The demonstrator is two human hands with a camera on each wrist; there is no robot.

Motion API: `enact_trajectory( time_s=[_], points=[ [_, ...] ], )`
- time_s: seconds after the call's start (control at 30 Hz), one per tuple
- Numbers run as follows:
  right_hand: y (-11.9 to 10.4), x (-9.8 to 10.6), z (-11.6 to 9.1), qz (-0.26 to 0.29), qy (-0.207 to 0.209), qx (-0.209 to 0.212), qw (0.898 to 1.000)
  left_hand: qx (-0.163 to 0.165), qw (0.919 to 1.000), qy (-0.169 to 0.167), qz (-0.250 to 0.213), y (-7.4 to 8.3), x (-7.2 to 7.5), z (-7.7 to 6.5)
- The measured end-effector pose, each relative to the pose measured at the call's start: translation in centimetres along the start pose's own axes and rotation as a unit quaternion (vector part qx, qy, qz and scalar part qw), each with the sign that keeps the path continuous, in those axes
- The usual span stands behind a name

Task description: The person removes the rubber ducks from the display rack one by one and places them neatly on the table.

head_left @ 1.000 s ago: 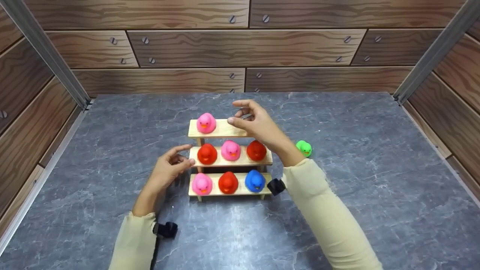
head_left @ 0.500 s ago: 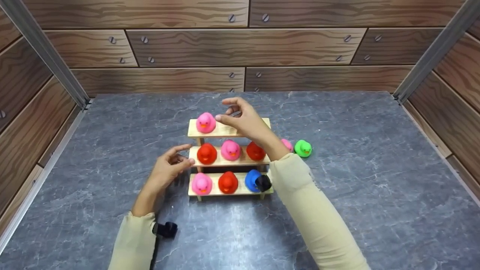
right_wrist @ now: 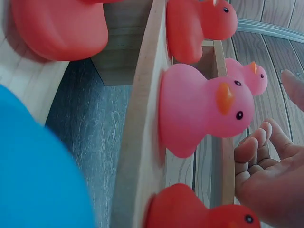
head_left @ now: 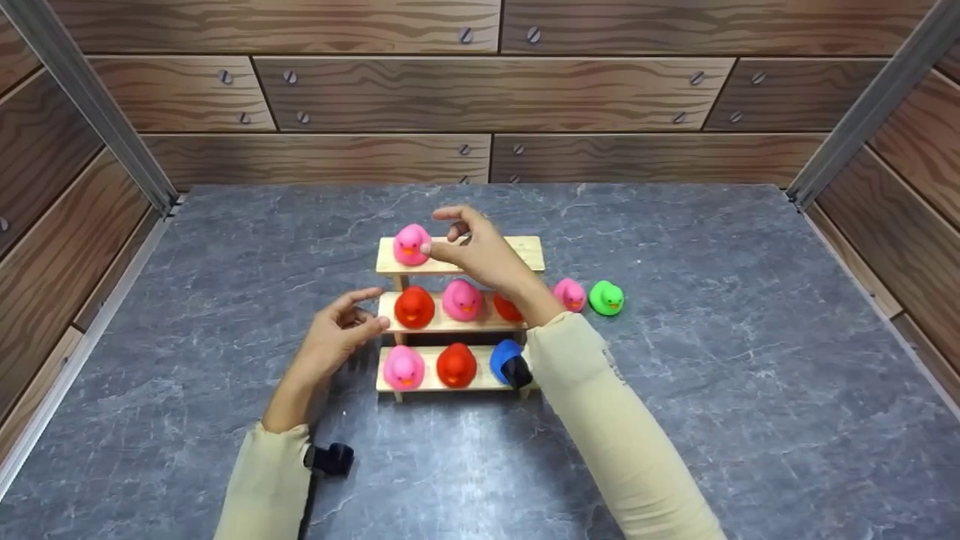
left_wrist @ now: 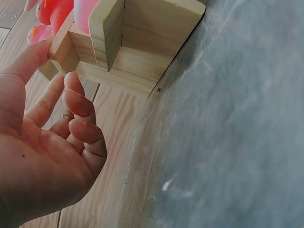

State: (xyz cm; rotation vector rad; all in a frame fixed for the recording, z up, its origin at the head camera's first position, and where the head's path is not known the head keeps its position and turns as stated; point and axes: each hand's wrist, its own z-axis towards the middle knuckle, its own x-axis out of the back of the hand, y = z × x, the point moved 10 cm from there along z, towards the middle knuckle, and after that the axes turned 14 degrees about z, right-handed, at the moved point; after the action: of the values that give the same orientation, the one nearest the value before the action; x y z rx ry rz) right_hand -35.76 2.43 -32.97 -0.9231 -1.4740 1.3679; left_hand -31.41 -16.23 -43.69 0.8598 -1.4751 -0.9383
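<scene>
Wood-patterned panels (head_left: 487,94) were set around a grey marbled surface (head_left: 420,487), on which a three-tier wooden stand (head_left: 528,253) was placed. The left end of its middle tier was held by the left hand (head_left: 334,334), pinched between thumb and index finger at the front and back edges; the other fingers were bent below, as was shown by the left wrist view. The right hand (head_left: 480,251) was raised at the top tier, its thumb and index finger spread apart with nothing gripped between them, its other fingers loosely bent. The thumb tip was seen right at the side of the top pink duck (head_left: 410,238), seated at that tier's left end; whether it was touched could not be told. On the middle tier a red duck (head_left: 414,309), a pink duck (head_left: 462,301) and a second red duck (head_left: 506,309), partly hidden by the right wrist, were lined up. The bottom tier was occupied by pink, red and blue ducks, the blue duck (head_left: 502,358) partly covered by a black wrist camera (head_left: 517,371). Right of the stand, another pink duck (head_left: 571,294) and a green duck (head_left: 607,298) were left side by side on the surface.
</scene>
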Motion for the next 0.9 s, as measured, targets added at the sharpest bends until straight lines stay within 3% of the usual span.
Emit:
enact_trajectory(
  time_s=[0.9],
  points=[
    [-0.1,-2.1,0.7,-0.110,0.001,-0.015,0.994,-0.004,1.0000,-0.007,0.006,0.2,0.0,0.0]
  ],
)
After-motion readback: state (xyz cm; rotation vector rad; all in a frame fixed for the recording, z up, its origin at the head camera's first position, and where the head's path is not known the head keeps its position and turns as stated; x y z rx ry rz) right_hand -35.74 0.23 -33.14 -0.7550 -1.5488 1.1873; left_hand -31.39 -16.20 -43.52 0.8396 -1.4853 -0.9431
